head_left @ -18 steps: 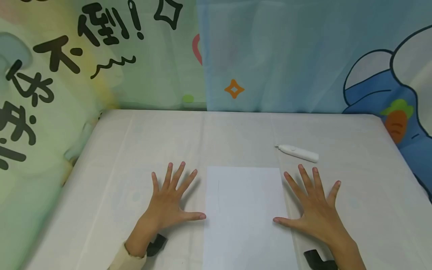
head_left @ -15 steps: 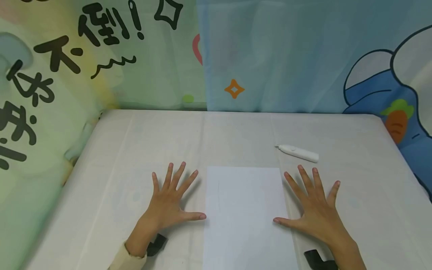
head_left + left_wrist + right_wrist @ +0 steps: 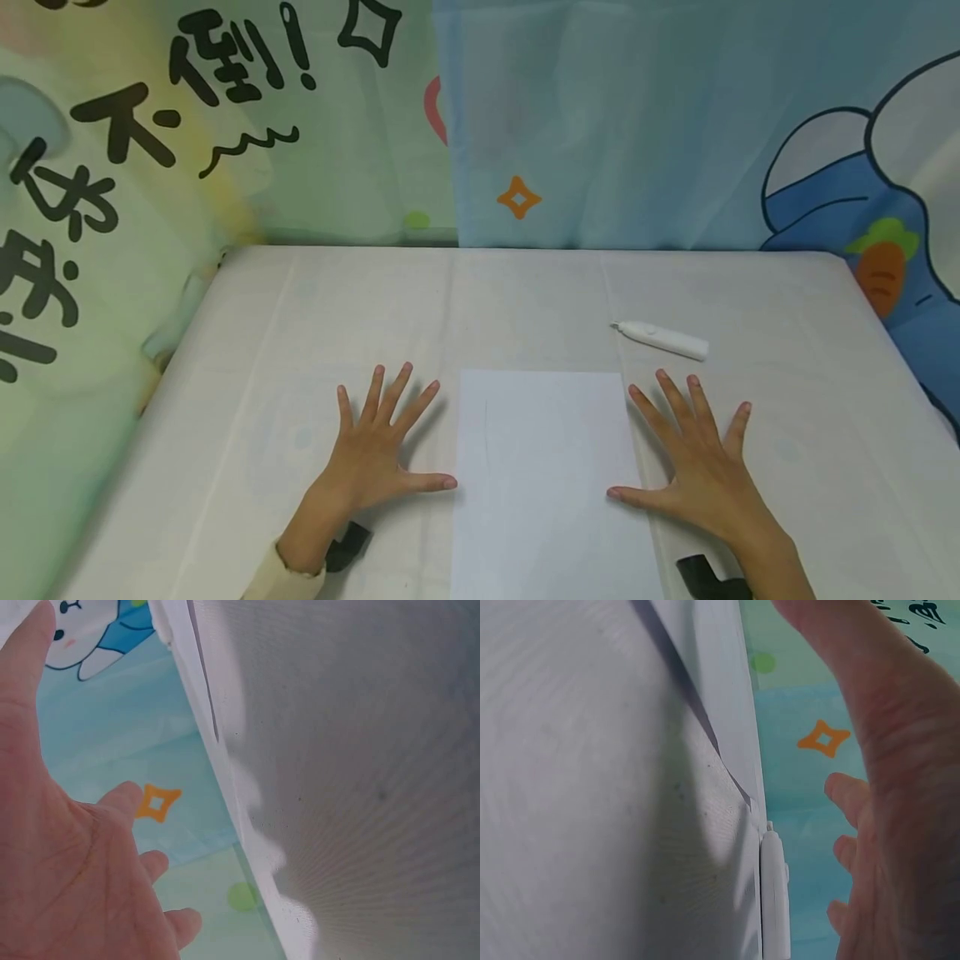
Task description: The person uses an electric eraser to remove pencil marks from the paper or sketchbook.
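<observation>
One sheet lies flat on the table, its near end out of view, between your left hand and right hand. Both are empty, fingers spread, seemingly raised above the cloth; your left thumb reaches the sheet's edge and your right overlaps it, though contact can't be told. If you lower them, I'd settle both evenly and lightly, so the paper neither slides nor creases. Mind the pen just beyond your right fingertips.

The left hand is lower left in the head view, the right hand lower right, fingers spread, thumbs inward.
</observation>
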`<state>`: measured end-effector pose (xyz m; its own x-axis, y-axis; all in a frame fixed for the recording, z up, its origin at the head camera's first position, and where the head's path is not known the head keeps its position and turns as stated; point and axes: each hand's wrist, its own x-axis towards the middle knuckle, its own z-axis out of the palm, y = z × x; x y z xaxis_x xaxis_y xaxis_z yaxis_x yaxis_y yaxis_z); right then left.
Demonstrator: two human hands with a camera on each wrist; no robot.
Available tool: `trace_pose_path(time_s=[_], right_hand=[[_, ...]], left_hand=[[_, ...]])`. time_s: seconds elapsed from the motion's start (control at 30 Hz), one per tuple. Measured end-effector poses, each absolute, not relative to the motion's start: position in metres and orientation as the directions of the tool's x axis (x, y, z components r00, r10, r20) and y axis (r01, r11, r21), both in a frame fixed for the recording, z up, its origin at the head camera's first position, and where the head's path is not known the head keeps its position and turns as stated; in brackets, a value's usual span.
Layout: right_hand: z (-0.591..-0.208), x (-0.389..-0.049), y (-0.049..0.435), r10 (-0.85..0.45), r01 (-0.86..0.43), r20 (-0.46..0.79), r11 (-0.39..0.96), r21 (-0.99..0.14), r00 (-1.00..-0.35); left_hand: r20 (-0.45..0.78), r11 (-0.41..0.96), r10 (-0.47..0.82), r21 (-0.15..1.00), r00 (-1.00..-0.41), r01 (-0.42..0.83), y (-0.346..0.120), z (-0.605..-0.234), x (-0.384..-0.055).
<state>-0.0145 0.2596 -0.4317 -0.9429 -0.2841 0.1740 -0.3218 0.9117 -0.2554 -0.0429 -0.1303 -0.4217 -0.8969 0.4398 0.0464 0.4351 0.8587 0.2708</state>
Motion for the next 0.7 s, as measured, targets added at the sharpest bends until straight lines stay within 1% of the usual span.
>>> trace_pose_path(time_s=[0.33, 0.6, 0.7], right_hand=[[-0.4301, -0.0122, 0.2575, -0.326, -0.335, 0.090, 0.861, -0.383, -0.941], [-0.4320, -0.0125, 0.2581, -0.395, -0.394, 0.091, 0.814, -0.428, -0.914], [-0.4321, -0.0140, 0.2587, -0.447, -0.454, 0.126, 0.779, -0.433, -0.886]], left_hand=[[0.053, 0.854, 0.446, 0.275, -0.893, 0.442, -0.1299, -0.4228, -0.0419], [0.066, 0.850, 0.447, 0.280, -0.892, 0.446, -0.1301, -0.4231, -0.0415], [0.058, 0.851, 0.446, 0.281, -0.893, 0.443, -0.1301, -0.4228, -0.0415]])
